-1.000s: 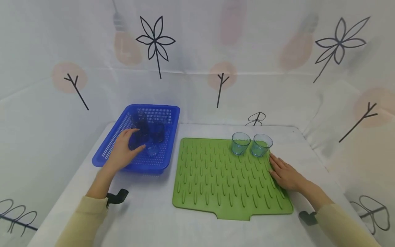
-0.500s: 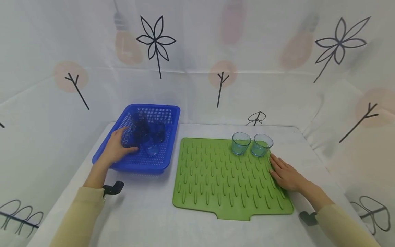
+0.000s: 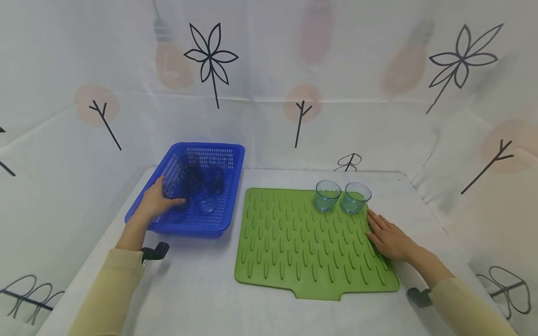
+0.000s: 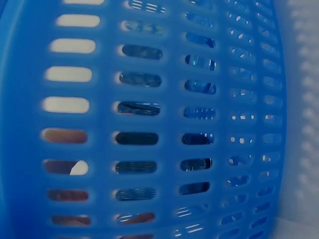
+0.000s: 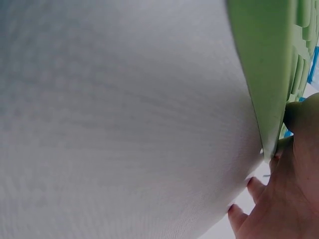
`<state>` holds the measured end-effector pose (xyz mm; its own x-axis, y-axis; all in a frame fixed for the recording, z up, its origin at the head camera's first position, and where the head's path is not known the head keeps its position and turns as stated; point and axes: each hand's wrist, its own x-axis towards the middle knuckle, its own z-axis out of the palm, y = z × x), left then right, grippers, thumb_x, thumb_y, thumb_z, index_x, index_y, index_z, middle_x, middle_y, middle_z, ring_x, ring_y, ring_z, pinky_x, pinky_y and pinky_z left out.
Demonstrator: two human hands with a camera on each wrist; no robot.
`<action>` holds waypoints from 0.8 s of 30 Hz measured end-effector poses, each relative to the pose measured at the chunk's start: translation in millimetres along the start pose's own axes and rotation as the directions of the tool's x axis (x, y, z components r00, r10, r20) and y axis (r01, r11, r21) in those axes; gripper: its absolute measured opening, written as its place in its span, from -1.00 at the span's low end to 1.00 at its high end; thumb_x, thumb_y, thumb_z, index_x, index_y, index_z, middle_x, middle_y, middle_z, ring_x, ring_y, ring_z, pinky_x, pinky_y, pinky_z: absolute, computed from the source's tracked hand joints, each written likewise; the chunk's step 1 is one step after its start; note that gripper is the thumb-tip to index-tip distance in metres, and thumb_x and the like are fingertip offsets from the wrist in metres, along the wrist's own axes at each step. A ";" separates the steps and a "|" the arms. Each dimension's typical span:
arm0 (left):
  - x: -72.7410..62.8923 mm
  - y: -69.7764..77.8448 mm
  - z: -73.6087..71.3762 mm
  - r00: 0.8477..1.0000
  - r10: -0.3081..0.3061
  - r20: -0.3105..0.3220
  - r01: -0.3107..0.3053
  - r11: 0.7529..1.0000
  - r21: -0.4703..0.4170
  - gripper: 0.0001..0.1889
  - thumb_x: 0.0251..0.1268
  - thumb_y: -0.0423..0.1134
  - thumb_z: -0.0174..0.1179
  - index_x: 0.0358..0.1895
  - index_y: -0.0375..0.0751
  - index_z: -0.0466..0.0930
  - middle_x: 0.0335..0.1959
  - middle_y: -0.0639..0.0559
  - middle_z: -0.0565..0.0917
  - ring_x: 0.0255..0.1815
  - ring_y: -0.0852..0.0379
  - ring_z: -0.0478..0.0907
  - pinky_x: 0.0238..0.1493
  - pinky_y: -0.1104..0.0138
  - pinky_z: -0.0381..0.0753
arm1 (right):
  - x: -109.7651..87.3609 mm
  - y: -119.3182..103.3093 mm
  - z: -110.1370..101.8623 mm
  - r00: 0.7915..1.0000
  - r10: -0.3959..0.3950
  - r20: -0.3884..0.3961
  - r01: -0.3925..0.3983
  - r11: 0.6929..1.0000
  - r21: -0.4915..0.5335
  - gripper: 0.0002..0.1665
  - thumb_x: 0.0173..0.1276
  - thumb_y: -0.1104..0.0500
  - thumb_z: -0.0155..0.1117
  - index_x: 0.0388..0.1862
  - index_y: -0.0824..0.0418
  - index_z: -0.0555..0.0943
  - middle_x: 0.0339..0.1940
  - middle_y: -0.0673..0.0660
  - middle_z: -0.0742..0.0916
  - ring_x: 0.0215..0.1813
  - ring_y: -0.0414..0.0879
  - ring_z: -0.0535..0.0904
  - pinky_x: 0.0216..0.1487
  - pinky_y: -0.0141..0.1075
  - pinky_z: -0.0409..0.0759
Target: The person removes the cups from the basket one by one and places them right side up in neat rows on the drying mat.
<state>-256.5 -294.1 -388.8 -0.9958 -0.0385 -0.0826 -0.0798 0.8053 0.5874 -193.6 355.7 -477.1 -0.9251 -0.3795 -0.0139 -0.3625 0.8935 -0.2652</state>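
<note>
In the head view, my left hand (image 3: 156, 201) reaches into a blue plastic basket (image 3: 193, 227) at the left, thumb and fingers spread around a drinking glass (image 3: 171, 190). Whether they press on it cannot be told. Several more glasses (image 3: 207, 200) lie there, some looking dark through the blue. Through the basket's slots (image 4: 89, 134) in the left wrist view, parts of fingers and glass show. My right hand (image 3: 388, 238) lies flat with straight fingers on the right edge of a green ridged drying mat (image 3: 311, 252), its fingertips close to a clear glass (image 3: 356, 198).
Another clear glass (image 3: 327, 196) stands upright on the mat's back right, left of the first one. Mat and basket lie on a white-covered table (image 3: 201, 289). A patterned white curtain (image 3: 269, 126) closes off the back and sides.
My left hand has moved left and down into the basket, from above the glasses to around one at its left side. The right hand, the mat and its two glasses stay put.
</note>
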 end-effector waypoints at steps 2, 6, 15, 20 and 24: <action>1.2 -0.5 -0.3 1.000 -0.011 0.007 0.011 1.000 -0.002 0.17 0.29 -0.07 0.40 0.59 -0.53 -0.34 0.52 -0.67 -0.03 0.51 -0.64 -0.02 0.41 -0.43 0.11 | -0.8 0.1 0.3 1.000 -0.006 -0.007 0.006 1.000 -0.001 -0.29 0.68 0.10 -0.07 0.52 0.62 0.13 0.58 0.52 0.19 0.53 0.53 0.10 0.56 0.27 0.03; 2.5 -0.8 -1.1 1.000 -0.018 0.011 0.018 1.000 0.001 0.16 0.31 -0.06 0.39 0.59 -0.54 -0.34 0.51 -0.68 -0.03 0.50 -0.64 -0.01 0.41 -0.42 0.12 | -0.9 2.4 2.7 1.000 -0.011 -0.022 0.011 1.000 0.008 -0.28 0.68 0.08 -0.08 0.52 0.62 0.13 0.59 0.51 0.19 0.53 0.54 0.10 0.56 0.28 0.03; 3.2 -4.3 -0.8 0.998 -0.042 0.042 0.041 0.999 0.002 0.10 0.35 0.00 0.34 0.57 -0.61 -0.23 0.49 -0.69 0.03 0.49 -0.63 0.03 0.42 -0.40 0.15 | -0.6 0.2 4.3 0.999 -0.006 -0.032 0.006 1.000 -0.001 -0.30 0.64 0.13 -0.02 0.49 0.64 0.17 0.56 0.54 0.23 0.51 0.55 0.12 0.42 0.40 0.17; 3.0 -6.3 1.1 0.999 -0.040 0.031 0.040 0.999 -0.015 0.03 0.34 -0.01 0.34 0.55 -0.59 -0.10 0.44 -0.66 0.19 0.45 -0.58 0.17 0.39 -0.36 0.26 | -0.6 -2.7 1.6 1.000 0.008 -0.006 -0.008 1.000 -0.017 -0.30 0.64 0.13 -0.01 0.49 0.64 0.17 0.56 0.54 0.23 0.52 0.53 0.12 0.45 0.37 0.18; 2.9 -6.0 1.7 0.999 -0.041 0.029 0.042 0.999 -0.025 0.00 0.34 -0.02 0.33 0.55 -0.57 -0.07 0.43 -0.64 0.23 0.44 -0.57 0.21 0.39 -0.35 0.28 | -1.2 -0.3 4.3 0.998 -0.018 -0.055 0.018 1.000 -0.007 -0.31 0.62 0.15 0.01 0.47 0.65 0.19 0.54 0.55 0.25 0.50 0.55 0.14 0.41 0.40 0.20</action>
<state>-258.9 -298.0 -394.0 -0.9900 -0.0540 -0.1302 -0.1223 0.7880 0.6034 -191.9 354.9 -481.2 -0.9231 -0.3821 0.0439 -0.3799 0.8880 -0.2591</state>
